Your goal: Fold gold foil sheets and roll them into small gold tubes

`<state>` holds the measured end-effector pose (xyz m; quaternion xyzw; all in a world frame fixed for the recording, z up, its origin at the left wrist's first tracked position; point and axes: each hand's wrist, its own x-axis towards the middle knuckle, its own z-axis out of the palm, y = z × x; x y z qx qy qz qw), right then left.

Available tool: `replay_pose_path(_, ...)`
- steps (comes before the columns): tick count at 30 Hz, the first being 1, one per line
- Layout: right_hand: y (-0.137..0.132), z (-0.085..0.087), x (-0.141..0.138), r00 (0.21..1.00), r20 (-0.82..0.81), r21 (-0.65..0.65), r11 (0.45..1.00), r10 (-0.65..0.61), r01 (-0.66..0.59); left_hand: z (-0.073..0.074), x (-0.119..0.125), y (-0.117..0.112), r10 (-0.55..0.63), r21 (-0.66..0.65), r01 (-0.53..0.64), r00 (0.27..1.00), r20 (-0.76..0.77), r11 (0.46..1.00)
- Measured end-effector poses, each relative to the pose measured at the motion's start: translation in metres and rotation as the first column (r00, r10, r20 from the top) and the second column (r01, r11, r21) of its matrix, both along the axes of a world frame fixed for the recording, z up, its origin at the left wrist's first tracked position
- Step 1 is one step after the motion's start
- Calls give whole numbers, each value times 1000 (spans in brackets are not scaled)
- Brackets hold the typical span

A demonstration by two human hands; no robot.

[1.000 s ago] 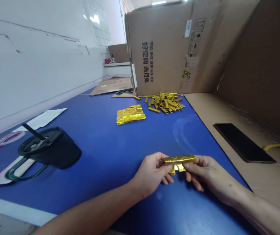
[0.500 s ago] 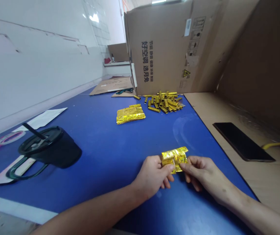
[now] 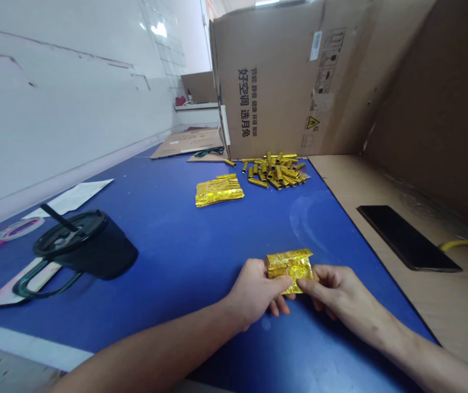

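1. We find a folded gold foil piece (image 3: 290, 271) held between the person's two hands, well in front of the cardboard carton (image 3: 267, 82) and low over the blue tabletop (image 3: 168, 273). We cannot tell whether it touches the surface.
2. Its long axis runs nearly level across our view, square to the line from the carton to the person, so one short end lies toward each hand.
3. The left hand (image 3: 252, 292) is almost closed in a pinch on the foil's lower left, its thumb lying over the front face and its fingers curled beneath.
4. The right hand (image 3: 336, 289) is likewise nearly closed on the lower right, with its thumb pressed on the foil. Neither hand is clearly nearer; both have hold of it.
5. Toward the carton, a pile of gold foil tubes (image 3: 275, 170) lies at its foot, and a flat stack of gold foil (image 3: 219, 191) lies just in front of it.
6. Farther from the carton, a black tumbler with a straw (image 3: 87, 245) stands off to the left, and a black phone (image 3: 408, 237) lies on a cardboard sheet (image 3: 442, 305) to the right.
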<state>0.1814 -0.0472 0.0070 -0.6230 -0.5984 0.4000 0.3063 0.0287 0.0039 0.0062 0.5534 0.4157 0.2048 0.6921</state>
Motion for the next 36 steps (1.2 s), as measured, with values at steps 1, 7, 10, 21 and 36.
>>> replay_pose_path(1,-1,2,1,996,82,67,998,-23,18,1,-1,1,-18,-16,18,1000,-10,1000)
replay_pose_path(7,-12,12,4,938,328,603,740,108,-296,4,-4,10,-173,-152,159,981,-85,976)
replay_pose_path(10,-12,8,1,875,401,588,655,271,-473,6,-3,12,-267,-195,236,952,-150,952)
replay_pose_path(21,-13,6,-9,743,551,229,787,380,-573,23,-3,11,-314,-357,173,866,-388,918)
replay_pose_path(36,-17,-2,-7,657,680,259,731,327,-631,0,-53,-18,-87,709,704,710,-699,42)
